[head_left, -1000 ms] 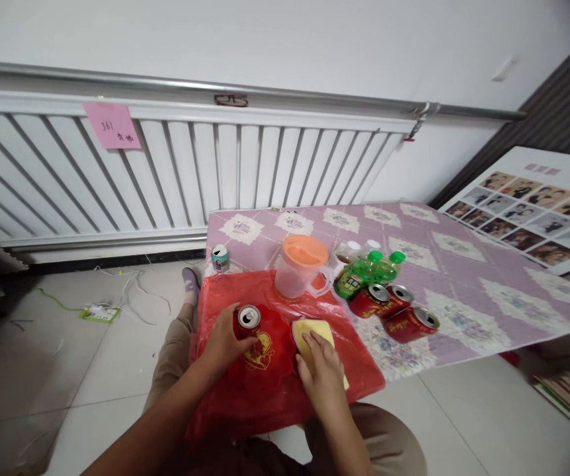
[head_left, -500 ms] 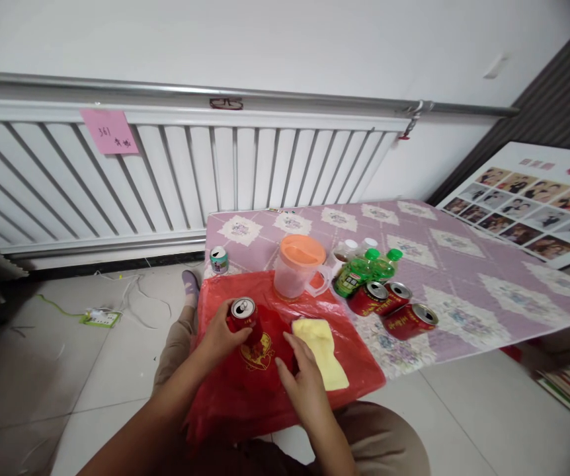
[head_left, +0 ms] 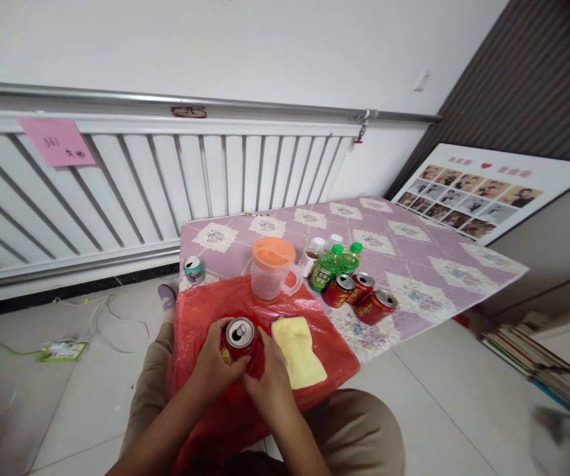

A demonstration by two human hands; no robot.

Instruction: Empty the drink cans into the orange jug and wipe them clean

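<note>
An opened red can (head_left: 240, 334) stands upright over the red plastic sheet (head_left: 210, 297), its silver top facing up. My left hand (head_left: 217, 365) is wrapped round the can's left side, and my right hand (head_left: 268, 370) closes on its right side, with both thumbs near its front. Just right of my right hand lies a folded yellow cloth (head_left: 301, 354). Behind the can is a clear pitcher (head_left: 266, 281) with an orange lid.
A small teal can (head_left: 194, 270) stands at the table's left corner. Green-capped bottles (head_left: 325, 272), white-capped bottles and several red cans (head_left: 375, 307) are grouped right of the pitcher on the flowered tablecloth (head_left: 428, 291). A radiator (head_left: 250, 172) runs behind the table.
My right hand has moved left from beside the cloth and taken hold of the red can, which my left hand held before. The view has turned to the right.
</note>
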